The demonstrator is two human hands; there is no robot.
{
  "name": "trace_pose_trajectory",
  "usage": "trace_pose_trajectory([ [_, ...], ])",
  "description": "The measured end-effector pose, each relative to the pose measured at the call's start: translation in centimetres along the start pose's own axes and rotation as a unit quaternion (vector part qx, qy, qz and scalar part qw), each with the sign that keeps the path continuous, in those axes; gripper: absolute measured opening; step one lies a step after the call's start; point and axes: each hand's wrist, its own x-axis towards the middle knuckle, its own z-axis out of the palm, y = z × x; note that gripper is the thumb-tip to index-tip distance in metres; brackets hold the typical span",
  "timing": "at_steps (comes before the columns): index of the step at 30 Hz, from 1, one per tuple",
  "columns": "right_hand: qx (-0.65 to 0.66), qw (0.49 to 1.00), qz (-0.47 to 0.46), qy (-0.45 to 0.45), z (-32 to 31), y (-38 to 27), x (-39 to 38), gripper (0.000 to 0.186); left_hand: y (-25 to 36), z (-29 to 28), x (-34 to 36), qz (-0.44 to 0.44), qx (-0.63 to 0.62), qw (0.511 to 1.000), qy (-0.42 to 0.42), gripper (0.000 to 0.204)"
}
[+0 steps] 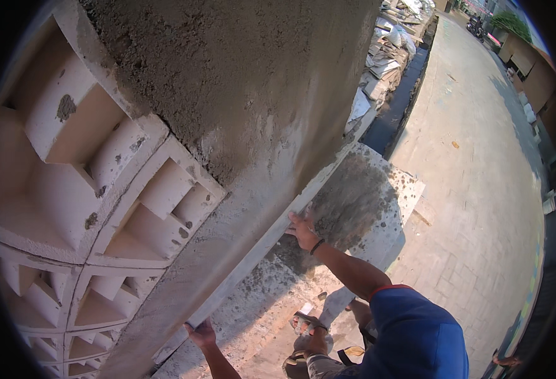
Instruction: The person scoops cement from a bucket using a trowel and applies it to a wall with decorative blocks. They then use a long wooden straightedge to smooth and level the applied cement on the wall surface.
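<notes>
My right hand [303, 232] grips a long pale straight strip [246, 268] that runs along the edge of a plastered column [259, 95], its fingers curled on it. My left hand [200, 333] holds the same strip lower down, near the bottom of the view. The column's mortar is dark and rough at the top and smoother toward the strip. To its left are white patterned breeze blocks [132, 243] spotted with mortar. A small tool [306, 311], too small to make out clearly, is near my feet.
Below me is a mortar-stained ledge [404, 189]. A drainage channel [391, 114] runs beside piled broken boards and rubble [382, 66]. A paved lane [474, 202] stretches along the right, with parked motorbikes [477, 28] far off and leaning panels [521, 60] along its far side.
</notes>
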Motion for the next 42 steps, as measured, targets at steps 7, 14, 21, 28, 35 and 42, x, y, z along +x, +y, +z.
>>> trace_pose_trajectory([
  [7,0.047,0.997,0.059,0.007,-4.6,10.3,9.0,0.100,-1.7,-3.2,5.1,0.032,0.087,0.995,-0.024,0.068],
  [14,0.043,0.995,0.085,0.022,-6.1,12.1,15.4,0.100,-5.3,-2.7,9.2,0.057,0.057,0.997,-0.022,0.079],
  [21,0.007,0.999,0.043,0.029,-8.2,3.5,17.5,0.100,-11.3,3.0,8.5,0.043,0.055,0.998,-0.004,0.074],
  [28,-0.026,1.000,0.004,0.011,-8.0,-4.5,17.7,0.102,-13.8,7.6,6.8,0.023,0.043,0.999,-0.004,0.074],
  [35,-0.069,0.997,-0.037,0.009,-4.7,-12.1,13.7,0.104,-12.9,11.2,4.4,-0.005,0.021,1.000,-0.018,0.068],
  [42,-0.131,0.989,-0.066,0.018,0.5,-19.4,9.0,0.100,-11.9,15.3,1.5,-0.030,-0.001,0.999,0.015,0.062],
])
